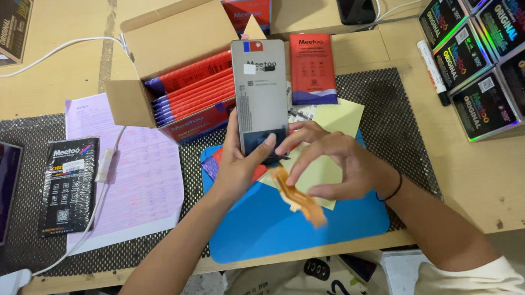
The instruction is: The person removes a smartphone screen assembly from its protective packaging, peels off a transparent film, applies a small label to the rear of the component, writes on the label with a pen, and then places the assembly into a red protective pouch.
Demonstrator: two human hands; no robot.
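In the head view, a grey phone screen panel (pixel 261 95) is held upright over the middle of the desk (pixel 510 173), its long axis running from twelve o'clock to six o'clock, with the sticker-bearing end pointing to twelve. The left hand (pixel 239 164) is clamped on the panel's lower end, the thumb laid across its face. The right hand (pixel 331 161) is seen just beside it at three o'clock, its fingertips pinched at the panel's bottom edge; an orange flex strip (pixel 296 194) hangs from there toward five o'clock and is blurred. The two hands are close together, nearly touching.

Beneath the hands a blue mat (pixel 268 227) is spread, and yellow paper sheets (pixel 341 120) are laid on it. At eleven o'clock of the panel an open cardboard box (pixel 168 37) filled with red flat packs is found, partly hidden by the panel's edge. A single red pack (pixel 312 69) lies at one o'clock. Black boxes with shiny trim (pixel 489 39) are stacked at two o'clock, with a white marker (pixel 433 71) beside them. At nine o'clock a pink printed sheet (pixel 134 169), a black pouch (pixel 68 186) and a white cable (pixel 101 177) are seen.
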